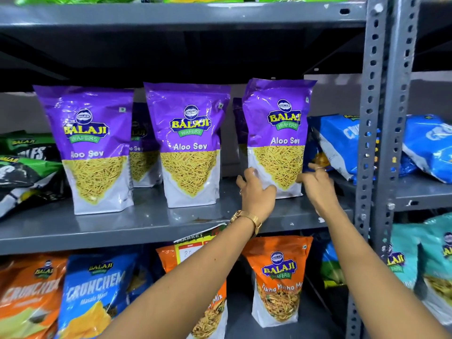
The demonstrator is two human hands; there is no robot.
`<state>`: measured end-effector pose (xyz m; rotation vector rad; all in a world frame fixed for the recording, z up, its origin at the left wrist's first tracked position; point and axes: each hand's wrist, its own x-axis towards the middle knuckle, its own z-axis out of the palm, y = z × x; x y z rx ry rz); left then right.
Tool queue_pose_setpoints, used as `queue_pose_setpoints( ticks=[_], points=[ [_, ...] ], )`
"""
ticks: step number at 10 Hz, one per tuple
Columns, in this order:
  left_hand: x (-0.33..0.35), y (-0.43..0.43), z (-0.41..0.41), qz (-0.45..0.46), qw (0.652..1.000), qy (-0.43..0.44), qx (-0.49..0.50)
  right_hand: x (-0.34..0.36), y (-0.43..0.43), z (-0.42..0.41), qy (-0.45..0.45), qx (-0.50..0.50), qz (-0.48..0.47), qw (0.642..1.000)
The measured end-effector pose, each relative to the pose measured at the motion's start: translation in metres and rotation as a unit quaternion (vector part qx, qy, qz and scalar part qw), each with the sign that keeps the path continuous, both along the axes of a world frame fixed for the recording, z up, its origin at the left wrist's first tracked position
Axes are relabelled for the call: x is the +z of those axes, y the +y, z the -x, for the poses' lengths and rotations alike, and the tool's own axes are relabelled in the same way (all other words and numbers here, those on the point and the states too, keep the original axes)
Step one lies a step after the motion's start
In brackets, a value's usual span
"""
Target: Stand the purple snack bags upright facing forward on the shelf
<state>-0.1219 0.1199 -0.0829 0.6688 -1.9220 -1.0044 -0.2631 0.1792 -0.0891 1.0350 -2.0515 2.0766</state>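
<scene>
— So, which step?
— Squaring the rightmost Aloo Sev bag (277,138) upright on the grey shelf (151,223). Left hand (256,192) touches its base, right hand (315,177) beside it; both grips open.
— Next?
— Probably the bags behind.

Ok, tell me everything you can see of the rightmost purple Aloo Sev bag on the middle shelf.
The rightmost purple bag is a glossy plastic pouch: purple top, Balaji Wafers logo, "Aloo Sev", white base with yellow sev pictured. It stands upright, front facing out, on the grey shelf. The left hand touches its lower left corner; the right hand is at its lower right edge.
</scene>
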Motion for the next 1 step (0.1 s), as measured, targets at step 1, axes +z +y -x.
queue_pose_setpoints(
  ticks=[1],
  points=[
    [-0.0029,0.0043,-0.0104,0.023,0.999,0.016,-0.025,-0.0014,0.0036,-0.0089,0.019,-0.038,0.007,0.999]
  ],
)
